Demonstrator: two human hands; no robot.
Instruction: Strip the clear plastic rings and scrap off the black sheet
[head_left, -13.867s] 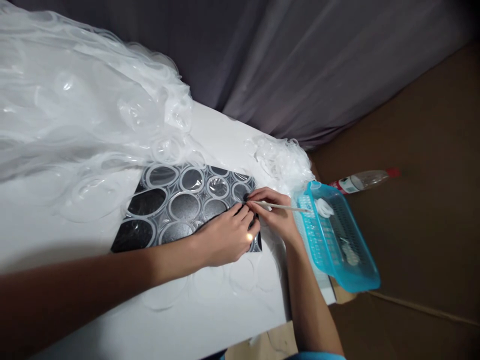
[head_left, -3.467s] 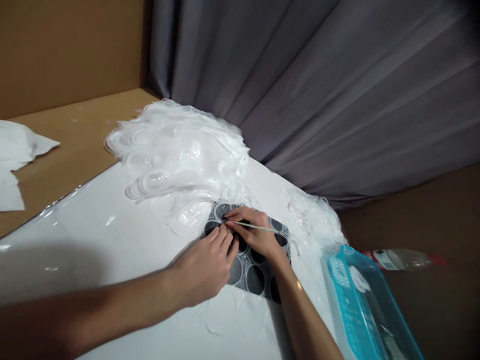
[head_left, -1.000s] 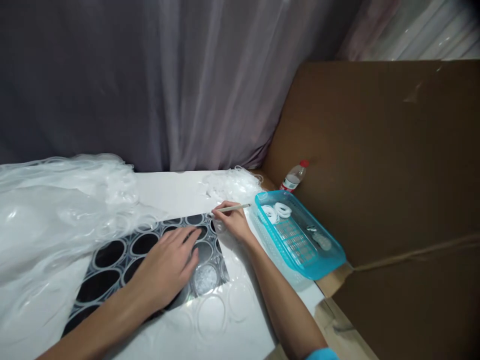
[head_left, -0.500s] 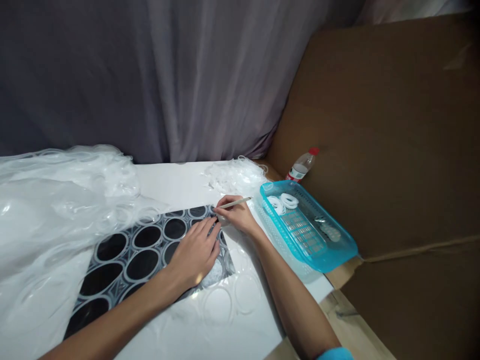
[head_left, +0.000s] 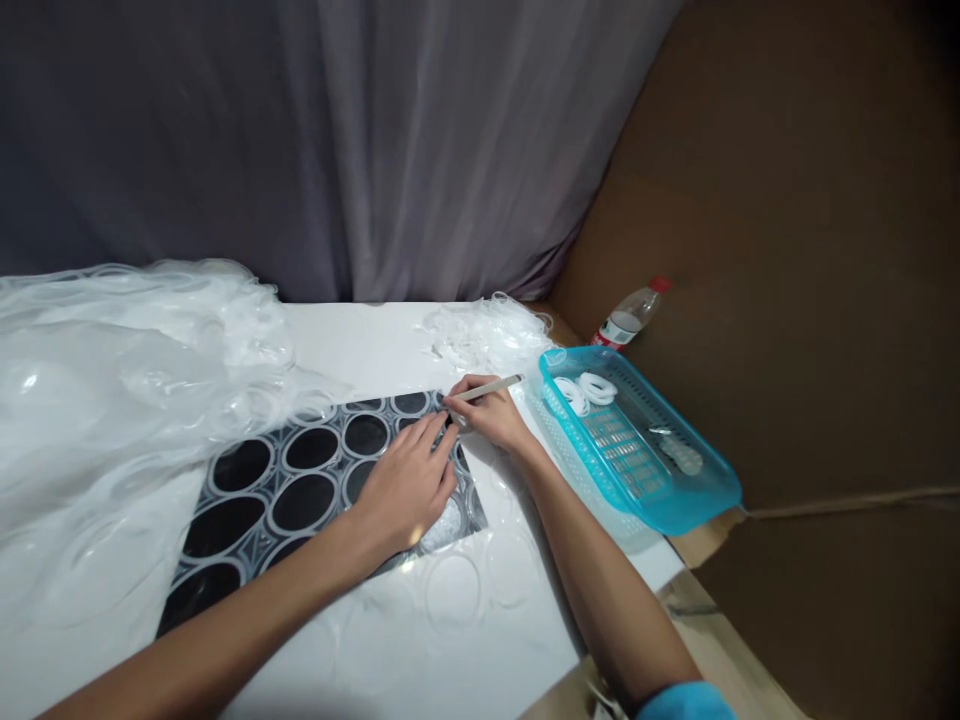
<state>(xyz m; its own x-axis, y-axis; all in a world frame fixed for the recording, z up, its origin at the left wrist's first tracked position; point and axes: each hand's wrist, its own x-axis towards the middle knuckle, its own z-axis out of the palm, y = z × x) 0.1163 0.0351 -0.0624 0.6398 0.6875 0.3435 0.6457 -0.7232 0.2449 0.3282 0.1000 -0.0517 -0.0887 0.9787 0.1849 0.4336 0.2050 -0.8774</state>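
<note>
Left hand (head_left: 409, 485) shifted rightward (bottle (head_left: 626, 325) behind basket (head_left: 686, 515)).

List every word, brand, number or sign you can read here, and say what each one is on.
Readable text: none.
Label on the clear bottle: red and white with a dark patch, too small and blurred to read.
Blue basket: no lettering I can make out.
Black patterned sheet: pale rings, no words visible.

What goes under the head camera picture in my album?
Left hand on a black ring-patterned sheet, right hand holding a pale stick.
</note>
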